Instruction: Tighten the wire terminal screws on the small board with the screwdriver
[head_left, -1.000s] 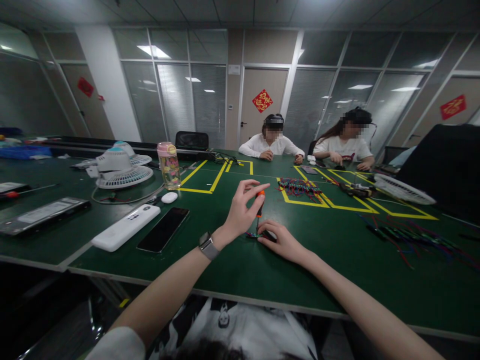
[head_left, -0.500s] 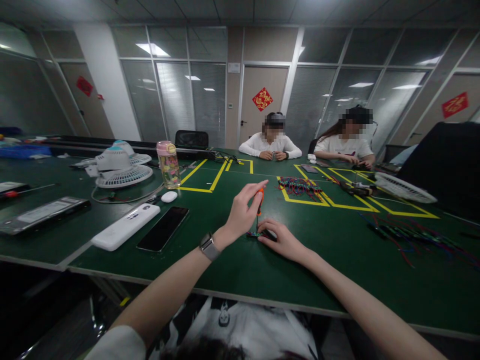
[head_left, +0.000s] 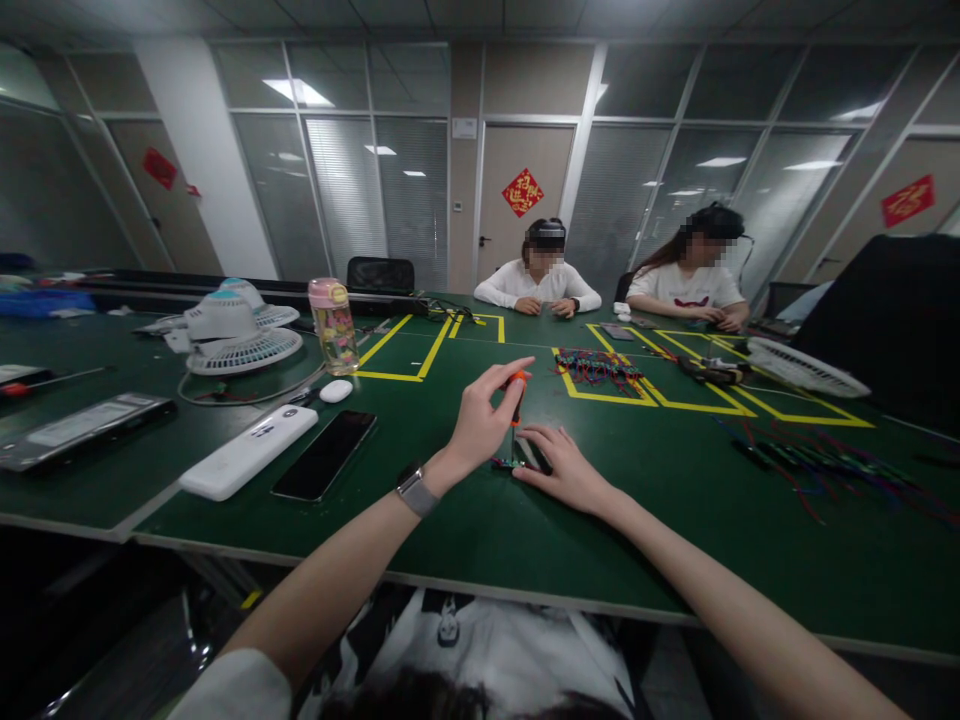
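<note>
- Left hand, watch at the wrist: thumb and fingers closed around the handle of a screwdriver, orange and black, held nearly upright, forefinger stretched past its top.
- Right hand low on the table; thumb close against a small circuit board, fingers spread about a dark piece. Cannot tell whether it grips either one or only steadies.
- Board: flat on the table in front of the person, between the hands, screwdriver shaft running down to it. Tip contact too small to confirm.
- Progress, my judgement: mid-work on this one board, since tool and both hands are on or close by it. Whether anything on it has been loosened, tightened or finished: not visible.
- Beyond the right hand: a heap of wired boards partly inside yellow tape; more wired boards farther right. Both well apart from the hands. Done or waiting, cannot tell.
- Left side: dark phone, white device beside it, white case, drink bottle, white fan.
- Across the table: two co-workers in white tops, seated, hands low on the tabletop.
</note>
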